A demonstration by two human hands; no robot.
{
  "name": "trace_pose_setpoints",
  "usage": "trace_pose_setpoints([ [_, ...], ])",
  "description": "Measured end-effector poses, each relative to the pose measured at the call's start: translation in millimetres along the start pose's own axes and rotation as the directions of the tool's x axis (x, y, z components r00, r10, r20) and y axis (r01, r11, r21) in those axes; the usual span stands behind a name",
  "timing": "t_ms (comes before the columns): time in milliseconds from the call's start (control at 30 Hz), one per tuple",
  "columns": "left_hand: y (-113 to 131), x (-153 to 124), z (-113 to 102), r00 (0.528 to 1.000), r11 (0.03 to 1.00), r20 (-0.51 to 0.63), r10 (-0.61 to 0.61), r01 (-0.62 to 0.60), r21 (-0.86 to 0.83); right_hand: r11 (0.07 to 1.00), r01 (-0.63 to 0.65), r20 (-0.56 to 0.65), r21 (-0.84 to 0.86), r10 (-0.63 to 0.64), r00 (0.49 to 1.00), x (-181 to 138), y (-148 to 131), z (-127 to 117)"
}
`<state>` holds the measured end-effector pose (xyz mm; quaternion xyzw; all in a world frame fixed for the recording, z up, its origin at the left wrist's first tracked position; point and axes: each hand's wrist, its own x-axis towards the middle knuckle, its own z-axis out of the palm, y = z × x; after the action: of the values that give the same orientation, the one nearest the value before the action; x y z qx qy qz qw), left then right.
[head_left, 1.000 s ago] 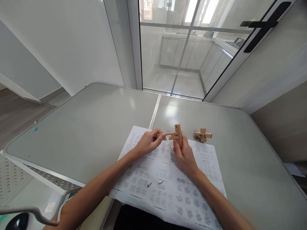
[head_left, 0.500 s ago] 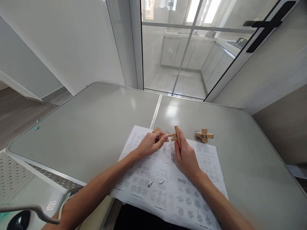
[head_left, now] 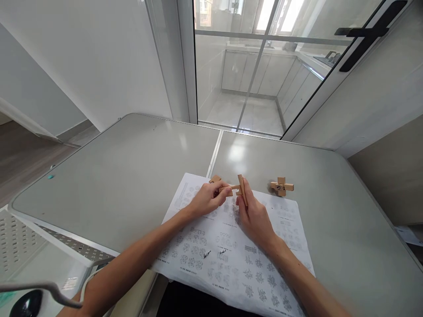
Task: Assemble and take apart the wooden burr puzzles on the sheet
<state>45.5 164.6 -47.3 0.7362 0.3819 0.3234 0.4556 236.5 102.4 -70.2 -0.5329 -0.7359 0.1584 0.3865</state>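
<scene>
My left hand (head_left: 211,196) is closed around notched wooden puzzle pieces (head_left: 215,179), whose ends stick out past the fingers. Opposite it, my right hand (head_left: 254,211) grips an upright wooden puzzle piece (head_left: 243,189) between thumb and fingers. A thin wooden bar bridges the small gap between the hands; whether the pieces interlock there I cannot tell. Both hands are above a printed instruction sheet (head_left: 228,240) covered with small line diagrams. To the right, a cross-shaped wooden puzzle assembly (head_left: 281,187) with dark markings rests at the sheet's far edge.
The grey folding table (head_left: 148,176) has a seam down its middle. A glazed door (head_left: 244,79) with a black handle (head_left: 373,33) stands beyond it. At lower left are a perforated white shelf (head_left: 20,237), a grey cable (head_left: 42,288) and a black rounded object (head_left: 26,304).
My right hand has shifted slightly left with its wooden piece, narrowing the gap to the pieces in my left hand. The left hand and the cross-shaped assembly stay put.
</scene>
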Motion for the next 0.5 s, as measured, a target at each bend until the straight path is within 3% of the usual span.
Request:
trace_pose_setpoints([
  [267,1.5,-2.1,10.6,0.998,0.997,0.011,0.057,-0.057,0.052,0.998,0.043,0.076,-0.047,-0.04,0.996,-4.0,-6.0,8.9],
  [500,2.5,-5.6,25.1,1.0,0.999,-0.023,-0.014,0.015,0.036,0.997,0.057,0.089,-0.06,-0.051,0.995,-4.8,-7.1,9.5],
])
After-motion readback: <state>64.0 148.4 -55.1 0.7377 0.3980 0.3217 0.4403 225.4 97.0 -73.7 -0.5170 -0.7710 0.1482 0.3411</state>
